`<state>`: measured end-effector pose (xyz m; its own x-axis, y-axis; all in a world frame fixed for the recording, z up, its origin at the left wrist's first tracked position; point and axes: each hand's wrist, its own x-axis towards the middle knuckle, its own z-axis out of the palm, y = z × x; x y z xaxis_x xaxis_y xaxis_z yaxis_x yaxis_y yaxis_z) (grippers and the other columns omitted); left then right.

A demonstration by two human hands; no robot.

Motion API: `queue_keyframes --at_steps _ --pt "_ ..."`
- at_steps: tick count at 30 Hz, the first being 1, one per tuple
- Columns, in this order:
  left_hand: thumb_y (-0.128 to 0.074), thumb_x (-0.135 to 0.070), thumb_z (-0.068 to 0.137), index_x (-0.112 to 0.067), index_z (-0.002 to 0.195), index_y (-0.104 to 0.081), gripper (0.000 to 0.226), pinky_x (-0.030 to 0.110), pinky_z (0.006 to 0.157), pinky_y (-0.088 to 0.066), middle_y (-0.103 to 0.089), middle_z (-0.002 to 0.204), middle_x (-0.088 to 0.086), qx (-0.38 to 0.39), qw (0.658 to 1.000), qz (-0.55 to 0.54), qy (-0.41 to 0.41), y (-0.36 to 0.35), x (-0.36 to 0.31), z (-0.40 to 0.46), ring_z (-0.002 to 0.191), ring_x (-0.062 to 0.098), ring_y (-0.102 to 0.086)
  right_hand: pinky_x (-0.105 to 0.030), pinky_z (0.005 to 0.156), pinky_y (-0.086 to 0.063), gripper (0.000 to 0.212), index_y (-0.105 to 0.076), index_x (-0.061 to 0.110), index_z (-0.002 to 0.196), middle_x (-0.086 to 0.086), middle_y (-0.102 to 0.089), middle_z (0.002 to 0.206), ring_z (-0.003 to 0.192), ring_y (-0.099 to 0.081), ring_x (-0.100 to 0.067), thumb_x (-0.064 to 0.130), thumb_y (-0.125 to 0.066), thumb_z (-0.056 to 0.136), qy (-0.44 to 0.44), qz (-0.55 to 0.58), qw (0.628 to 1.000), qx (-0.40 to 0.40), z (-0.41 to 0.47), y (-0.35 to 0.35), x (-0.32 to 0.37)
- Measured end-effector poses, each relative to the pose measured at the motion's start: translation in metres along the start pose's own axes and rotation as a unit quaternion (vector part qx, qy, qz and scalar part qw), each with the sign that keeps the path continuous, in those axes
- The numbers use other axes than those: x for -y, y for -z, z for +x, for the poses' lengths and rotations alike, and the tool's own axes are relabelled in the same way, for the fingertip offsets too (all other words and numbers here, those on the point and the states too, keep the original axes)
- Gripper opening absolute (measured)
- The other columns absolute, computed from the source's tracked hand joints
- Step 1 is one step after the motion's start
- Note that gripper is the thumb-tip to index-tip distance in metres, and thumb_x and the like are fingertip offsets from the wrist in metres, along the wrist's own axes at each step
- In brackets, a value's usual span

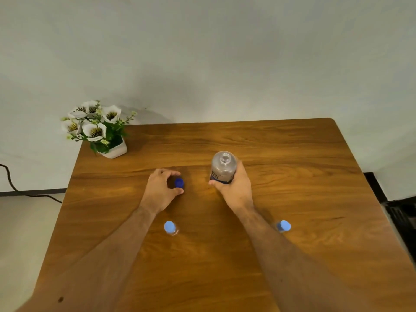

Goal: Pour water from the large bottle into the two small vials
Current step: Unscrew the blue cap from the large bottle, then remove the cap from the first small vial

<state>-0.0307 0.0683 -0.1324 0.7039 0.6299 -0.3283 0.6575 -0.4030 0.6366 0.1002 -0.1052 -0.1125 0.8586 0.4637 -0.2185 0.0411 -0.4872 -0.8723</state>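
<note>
bare desk [292, 154] lies behind and right of the large bottle [223, 168]; two capped vials [170, 227] [284, 225] flank the forearms, flowerpot [113, 149] at far-left corner.

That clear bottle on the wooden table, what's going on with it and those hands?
A person is getting ready to pour. The right hand grips the large clear plastic bottle, which stands upright on the brown wooden table with its mouth open. The left hand has its fingers curled round the dark blue bottle cap at the tabletop. Two small clear vials with light blue caps, one on the left and one on the right, stand nearer the person, both capped.
</note>
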Motion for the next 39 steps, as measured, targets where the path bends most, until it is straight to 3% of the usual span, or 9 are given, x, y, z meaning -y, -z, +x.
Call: queue_keyframes --at_steps 7,11,16,19,23,27,31,35,39 --pt "-0.059 0.015 0.080 -0.017 0.135 -0.047 0.065 0.025 0.096 -0.049 -0.046 0.139 -0.001 -0.049 0.987 -0.148 0.050 0.006 0.009 -0.015 0.121 0.010 -0.047 -0.029 0.114 -0.032 0.093 -0.024 0.021 0.154 0.002 -0.044 0.151 0.140 -0.040 -0.017 -0.009 -0.068 0.078 -0.060 -0.071 0.995 0.026 -0.021 0.002 -0.008" --pt "-0.055 0.019 0.080 -0.014 0.134 -0.049 0.064 0.028 0.099 -0.049 -0.044 0.141 0.001 -0.058 0.980 -0.180 0.069 0.008 0.017 -0.031 0.125 0.010 -0.043 -0.032 0.116 -0.035 0.080 -0.034 0.019 0.149 0.000 -0.044 0.150 0.139 -0.040 -0.016 -0.012 -0.059 0.080 -0.073 -0.080 0.994 -0.016 -0.057 -0.004 -0.015" --pt "-0.052 0.019 0.081 -0.018 0.128 -0.053 0.060 0.030 0.101 -0.050 -0.047 0.137 -0.001 -0.064 0.983 -0.157 0.070 0.012 0.025 -0.052 0.124 0.010 -0.044 -0.028 0.113 -0.034 0.073 -0.042 0.019 0.144 0.000 -0.047 0.143 0.136 -0.038 -0.016 -0.006 -0.064 0.079 -0.075 -0.109 0.990 -0.051 -0.103 -0.026 -0.015" --pt "-0.051 0.016 0.083 -0.022 0.122 -0.057 0.055 0.027 0.100 -0.047 -0.052 0.132 -0.002 -0.077 0.988 -0.120 0.062 0.017 0.035 -0.066 0.123 0.011 -0.048 -0.031 0.112 -0.038 0.077 -0.038 0.026 0.147 0.003 -0.044 0.145 0.135 -0.038 -0.013 -0.007 -0.056 0.080 -0.044 -0.088 0.992 0.080 -0.127 -0.043 -0.011" --pt "-0.047 0.016 0.082 -0.023 0.116 -0.060 0.053 0.028 0.101 -0.046 -0.055 0.131 -0.002 -0.080 0.991 -0.091 0.053 0.028 0.043 -0.082 0.121 0.011 -0.050 -0.041 0.116 -0.032 0.089 -0.023 0.036 0.153 0.009 -0.037 0.152 0.139 -0.032 -0.015 0.013 -0.072 0.083 -0.017 -0.133 0.974 0.185 -0.137 -0.062 -0.002" --pt "-0.046 0.015 0.084 -0.022 0.123 -0.059 0.055 0.036 0.105 -0.047 -0.053 0.135 -0.002 -0.078 0.991 -0.089 0.058 0.039 0.044 -0.092 0.124 0.014 -0.050 -0.038 0.107 -0.026 0.081 -0.026 0.043 0.149 0.014 -0.049 0.143 0.129 -0.035 -0.014 0.030 -0.074 0.085 0.006 -0.180 0.969 0.167 -0.135 -0.078 0.005" --pt "-0.047 0.013 0.083 -0.026 0.118 -0.060 0.054 0.042 0.100 -0.052 -0.054 0.131 -0.002 -0.076 0.993 -0.082 0.039 0.048 0.036 -0.101 0.121 0.017 -0.052 -0.036 0.101 -0.026 0.053 -0.044 0.036 0.143 0.006 -0.059 0.125 0.124 -0.037 -0.016 0.031 -0.063 0.094 -0.013 -0.219 0.966 0.137 -0.134 -0.081 0.008" --pt "-0.047 0.014 0.084 -0.024 0.117 -0.061 0.053 0.031 0.103 -0.046 -0.053 0.126 -0.006 -0.068 0.995 -0.071 0.007 0.062 0.015 -0.108 0.121 0.011 -0.047 -0.037 0.105 -0.031 0.034 -0.057 0.028 0.128 0.006 -0.058 0.113 0.123 -0.043 -0.016 0.033 -0.063 0.095 -0.030 -0.189 0.975 0.116 -0.134 -0.074 0.017" --pt "-0.047 0.013 0.083 -0.021 0.116 -0.064 0.051 0.013 0.084 -0.042 -0.060 0.120 -0.006 -0.042 0.994 -0.095 -0.029 0.087 -0.018 -0.112 0.115 0.009 -0.054 -0.034 0.099 -0.049 0.045 -0.053 0.024 0.135 0.003 -0.065 0.120 0.115 -0.058 -0.016 0.026 -0.068 0.092 -0.011 -0.128 0.987 0.093 -0.131 -0.055 0.048"
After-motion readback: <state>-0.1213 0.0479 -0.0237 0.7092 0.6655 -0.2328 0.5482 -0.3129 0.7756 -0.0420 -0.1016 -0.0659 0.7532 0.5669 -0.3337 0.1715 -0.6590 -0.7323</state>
